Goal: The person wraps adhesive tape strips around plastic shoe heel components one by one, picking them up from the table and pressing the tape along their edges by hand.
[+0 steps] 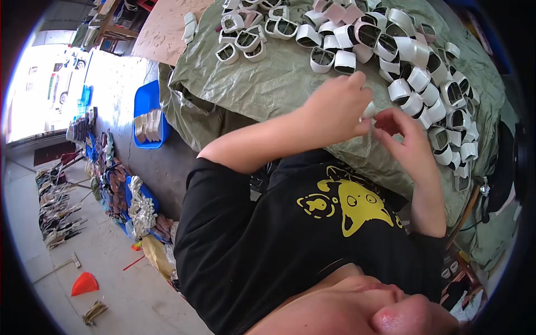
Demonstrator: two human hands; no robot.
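Observation:
My left hand (338, 106) is closed, its fingers pinched round a small white piece (369, 110) that is mostly hidden by them. Just to the right, my right hand (405, 139) is curled, with thumb and index fingertips brought together beside that piece; whatever lies between them is too small to tell. Both hands are above the near edge of a green cloth sheet (262, 84). Beyond them on the sheet lie many white looped straps (419, 78) with dark insides, a few of them pinkish. A smaller cluster of loops (247, 40) sits farther left.
A wooden board (162, 33) adjoins the sheet at the upper left. On the floor stand a blue basket (149, 89) with stacked beige pieces and a blue tray with a white bundle (142, 209). A red dustpan-like object (85, 283) lies lower left.

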